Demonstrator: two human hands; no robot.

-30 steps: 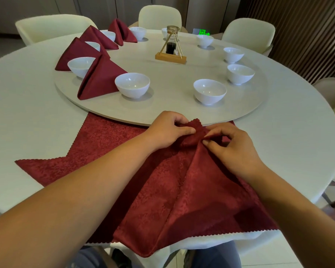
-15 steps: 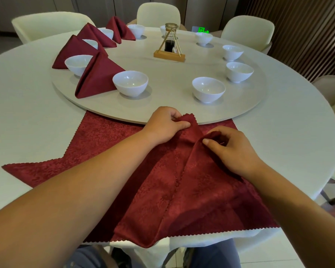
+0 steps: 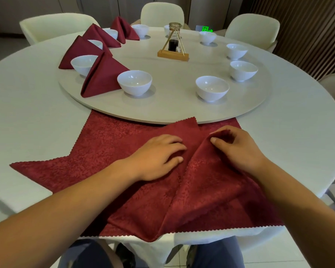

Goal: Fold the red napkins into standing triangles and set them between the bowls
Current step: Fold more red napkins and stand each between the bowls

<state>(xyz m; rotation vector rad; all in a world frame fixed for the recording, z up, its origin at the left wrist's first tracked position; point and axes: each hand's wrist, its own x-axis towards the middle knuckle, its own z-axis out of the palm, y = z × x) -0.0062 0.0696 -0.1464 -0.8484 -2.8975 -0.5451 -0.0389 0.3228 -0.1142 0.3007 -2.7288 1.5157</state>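
pressing red napkin down, left hand flat; right hand pinches its fold (green sign unreadable)

Turntable passable between near-left bowl, near-right bowl.

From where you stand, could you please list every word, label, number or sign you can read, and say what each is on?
No words or numbers can be read here.
Green lit sign at the back of the room: only a glowing symbol, too small and blurred to read.
Dark bottle in the wooden stand: no label legible.
Bowls and the red napkin being folded: no print visible.
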